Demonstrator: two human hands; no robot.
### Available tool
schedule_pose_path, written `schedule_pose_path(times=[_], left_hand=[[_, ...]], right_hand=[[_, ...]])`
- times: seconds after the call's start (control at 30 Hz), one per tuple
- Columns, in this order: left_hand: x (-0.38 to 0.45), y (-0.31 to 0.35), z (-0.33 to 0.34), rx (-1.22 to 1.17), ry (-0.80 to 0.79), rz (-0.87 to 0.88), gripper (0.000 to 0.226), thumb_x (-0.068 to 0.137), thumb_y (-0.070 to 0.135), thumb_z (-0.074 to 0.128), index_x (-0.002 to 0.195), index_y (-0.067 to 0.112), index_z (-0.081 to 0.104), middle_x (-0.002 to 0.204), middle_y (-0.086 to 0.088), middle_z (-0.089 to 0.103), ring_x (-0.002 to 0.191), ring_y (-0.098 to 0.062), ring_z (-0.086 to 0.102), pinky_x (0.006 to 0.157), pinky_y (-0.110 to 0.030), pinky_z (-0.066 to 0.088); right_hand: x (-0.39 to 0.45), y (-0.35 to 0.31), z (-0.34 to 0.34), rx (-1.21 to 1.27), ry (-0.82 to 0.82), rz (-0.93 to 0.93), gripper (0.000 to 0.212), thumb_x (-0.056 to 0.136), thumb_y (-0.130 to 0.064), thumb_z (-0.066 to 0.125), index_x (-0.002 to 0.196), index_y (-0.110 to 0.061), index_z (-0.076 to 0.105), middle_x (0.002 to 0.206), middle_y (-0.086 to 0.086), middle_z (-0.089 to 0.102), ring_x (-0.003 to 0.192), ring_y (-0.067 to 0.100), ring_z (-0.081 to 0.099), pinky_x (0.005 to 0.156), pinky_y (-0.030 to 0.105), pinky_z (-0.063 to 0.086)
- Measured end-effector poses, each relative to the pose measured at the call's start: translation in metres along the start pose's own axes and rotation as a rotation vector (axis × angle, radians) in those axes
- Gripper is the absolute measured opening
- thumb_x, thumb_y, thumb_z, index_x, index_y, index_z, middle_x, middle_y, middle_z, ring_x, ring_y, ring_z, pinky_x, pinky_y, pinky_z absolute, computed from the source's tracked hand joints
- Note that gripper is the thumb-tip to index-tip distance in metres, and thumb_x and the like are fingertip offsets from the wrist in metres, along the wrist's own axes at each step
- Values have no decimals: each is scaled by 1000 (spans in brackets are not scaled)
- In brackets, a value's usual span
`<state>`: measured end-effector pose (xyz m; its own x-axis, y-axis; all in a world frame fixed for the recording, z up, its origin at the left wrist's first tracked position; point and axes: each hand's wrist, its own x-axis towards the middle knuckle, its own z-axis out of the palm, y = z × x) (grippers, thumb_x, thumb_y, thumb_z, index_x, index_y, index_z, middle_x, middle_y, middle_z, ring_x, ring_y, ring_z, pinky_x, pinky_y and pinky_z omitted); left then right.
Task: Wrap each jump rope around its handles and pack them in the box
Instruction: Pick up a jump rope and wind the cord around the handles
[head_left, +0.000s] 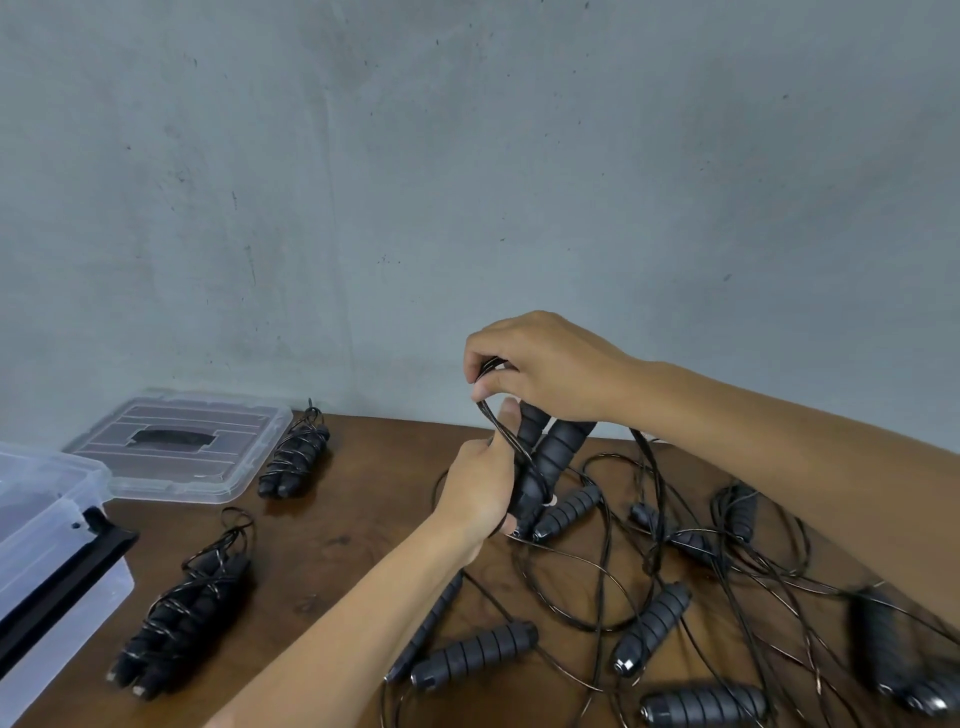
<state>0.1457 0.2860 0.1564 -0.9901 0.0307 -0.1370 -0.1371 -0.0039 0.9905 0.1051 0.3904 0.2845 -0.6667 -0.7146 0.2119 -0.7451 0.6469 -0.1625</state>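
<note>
Loose handles (475, 656) lie nearest, at about six o'clock on the brown table (332, 551), tangled in a sprawl of thin black cord (613, 566) that spreads toward four o'clock. At eight o'clock, a wrapped jump rope (179, 613) rests just beside the clear plastic box (47, 525), whose black latch faces it; none of the ropes that can be seen has been packed yet.

Above the tangle, near the middle of the view, the left hand (480, 491) has its grip clamped around the lower part of a pair of handles (550, 457) held together and tilted. The right hand (540, 366), at twelve o'clock from the left, pinches a bunch of cord loops (498, 415) just above the handle tops, its grip closed on the cord.

To wrap well, the left hand should probably keep both handles pressed side by side while the right lays each turn snug against the last, drawing slack cleanly out of the pile so no neighbouring rope is dragged along. Loose turns would likely slip off in the box.

Farther back, at ten o'clock, a second wrapped jump rope (293, 460) lies beside the clear lid (182, 447), against the grey wall (467, 156).
</note>
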Motion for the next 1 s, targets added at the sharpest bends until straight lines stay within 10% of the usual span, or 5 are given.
schedule_pose_path(times=[0.47, 0.63, 0.83, 1.0], left_hand=[[12, -2, -3, -77, 75, -80, 76, 95, 73, 18, 121, 12, 55, 117, -34, 67, 55, -22, 46, 39, -21, 32], [4, 3, -3, 38, 42, 49, 116, 69, 107, 27, 88, -2, 63, 82, -31, 64, 48, -18, 43, 39, -21, 36], [-7, 10, -8, 131, -72, 122, 52, 88, 63, 72, 86, 11, 70, 81, -22, 75, 41, -6, 48, 41, -20, 35], [-10, 8, -14, 120, -261, 86, 42, 85, 47, 84, 95, 7, 75, 65, -6, 60, 47, -13, 41, 45, -23, 30]], right_hand=[[11, 29, 10, 136, 79, 138, 9, 89, -29, 78, 87, -25, 70, 84, -17, 69, 72, -9, 61, 74, 32, 52], [16, 35, 12, 157, 71, 165, 9, 84, -28, 82, 80, -28, 74, 82, -16, 73, 78, 0, 67, 80, 39, 57], [20, 42, -1, 256, -164, 305, 9, 82, -23, 86, 85, -17, 79, 78, -3, 78, 62, 12, 73, 63, 22, 56], [12, 50, -11, 416, -373, 409, 15, 86, -20, 82, 94, -7, 79, 84, 3, 79, 59, 9, 65, 51, 18, 50]])
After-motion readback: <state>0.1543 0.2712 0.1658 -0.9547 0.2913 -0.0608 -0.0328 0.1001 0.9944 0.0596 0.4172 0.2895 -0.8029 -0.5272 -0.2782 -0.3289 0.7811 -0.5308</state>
